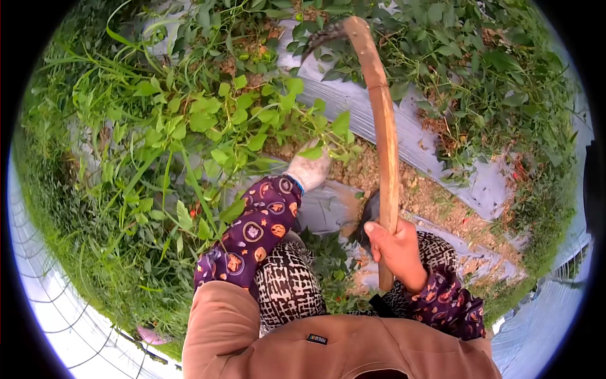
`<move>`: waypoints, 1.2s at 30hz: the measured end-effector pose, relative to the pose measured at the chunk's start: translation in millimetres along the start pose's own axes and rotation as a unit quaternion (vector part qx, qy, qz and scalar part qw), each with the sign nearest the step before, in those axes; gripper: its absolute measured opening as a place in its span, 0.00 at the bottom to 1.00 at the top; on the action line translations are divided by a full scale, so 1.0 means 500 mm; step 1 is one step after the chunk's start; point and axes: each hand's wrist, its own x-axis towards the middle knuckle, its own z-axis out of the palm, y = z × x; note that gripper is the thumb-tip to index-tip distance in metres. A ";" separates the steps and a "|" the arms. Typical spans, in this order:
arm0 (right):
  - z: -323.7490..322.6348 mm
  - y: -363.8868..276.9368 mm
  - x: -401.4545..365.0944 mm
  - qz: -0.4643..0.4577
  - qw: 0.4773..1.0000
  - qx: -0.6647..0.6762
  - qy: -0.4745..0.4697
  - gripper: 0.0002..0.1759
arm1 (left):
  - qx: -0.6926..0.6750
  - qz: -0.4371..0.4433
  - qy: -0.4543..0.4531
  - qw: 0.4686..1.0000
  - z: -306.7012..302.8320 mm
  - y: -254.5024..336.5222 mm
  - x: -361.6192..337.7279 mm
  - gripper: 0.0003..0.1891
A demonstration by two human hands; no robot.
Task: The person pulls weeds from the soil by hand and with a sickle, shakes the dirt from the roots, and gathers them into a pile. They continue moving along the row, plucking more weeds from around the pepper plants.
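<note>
**Handle in my right fist, left glove in the vines**

Closest to me, below the wooden handle, my knee in black-and-white patterned trousers juts out over my brown jacket. My right hand is clenched around the handle's lower end, thumb side up, with the forearm bent in from the right. The shaft rises away from me with a slight bow.

Left of the handle, my left hand, in a pale glove, stretches forward on a purple printed sleeve. Its fingers are buried under leaves, so I cannot tell whether they grip anything.

The leafy vines crowd that whole side and cover the ground, with long grass beyond them. Right of the handle lies a strip of bare soil, the only open ground. It is edged by grey plastic sheeting that passes behind the shaft.

Farthest off, the tool's dark head hangs over more foliage.
</note>
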 end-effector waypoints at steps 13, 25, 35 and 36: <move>-0.002 -0.057 0.140 -0.120 0.981 -0.150 -0.014 0.17 | 0.100 -0.103 0.332 0.932 -0.078 -0.252 0.103 0.43; 0.031 -0.053 0.185 -0.105 0.977 -0.180 -0.040 0.16 | 0.095 -0.218 0.212 0.948 -0.036 -0.318 0.123 0.21; 0.019 -0.053 0.178 -0.092 0.982 -0.163 -0.036 0.15 | 0.003 -0.031 -0.103 0.994 0.090 -0.181 -0.094 0.20; 0.019 -0.051 0.175 -0.100 0.983 -0.148 -0.035 0.14 | 0.002 -0.035 -0.101 0.994 0.094 -0.184 -0.095 0.20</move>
